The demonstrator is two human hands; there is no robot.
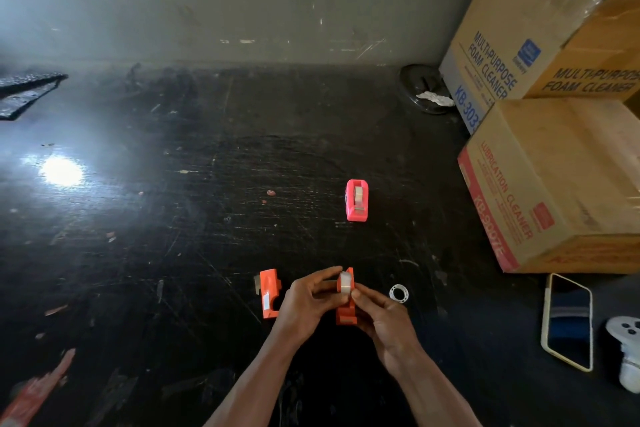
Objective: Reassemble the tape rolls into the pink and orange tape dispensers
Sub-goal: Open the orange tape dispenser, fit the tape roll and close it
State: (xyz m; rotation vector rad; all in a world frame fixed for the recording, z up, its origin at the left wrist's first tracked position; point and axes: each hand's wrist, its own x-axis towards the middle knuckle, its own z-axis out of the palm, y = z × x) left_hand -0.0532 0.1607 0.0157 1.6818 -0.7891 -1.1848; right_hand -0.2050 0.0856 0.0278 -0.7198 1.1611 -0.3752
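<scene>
Centrally, low in the view, a clear tape roll (345, 283) is held against an orange dispenser half (346, 314), which is kept upright between the two hands. The orange piece is gripped from the left by the left hand (304, 303), whose fingers (323, 277) are curled toward its top edge. The roll is pinched from the right by the thumb and fingers of the right hand (386, 321). Both sets of fingers are thus clamped, not spread. Whether the roll is fully seated in the half, or whether the half's foot rests on the surface (173, 218), cannot be told.

The other orange half (269, 293) is laid on the dark surface just left of the left hand, apart from it. A small white spool ring (398, 293) is seen lying flat just beyond the right hand. Farther off, the pink dispenser (357, 200) is stood on the surface with a second tape roll (358, 193) set in it.

To the right, a phone (568, 322) is laid face up. A white object (627, 354) beside it is cut off by the frame edge. Cardboard boxes (554, 177) are stacked by the wall.
</scene>
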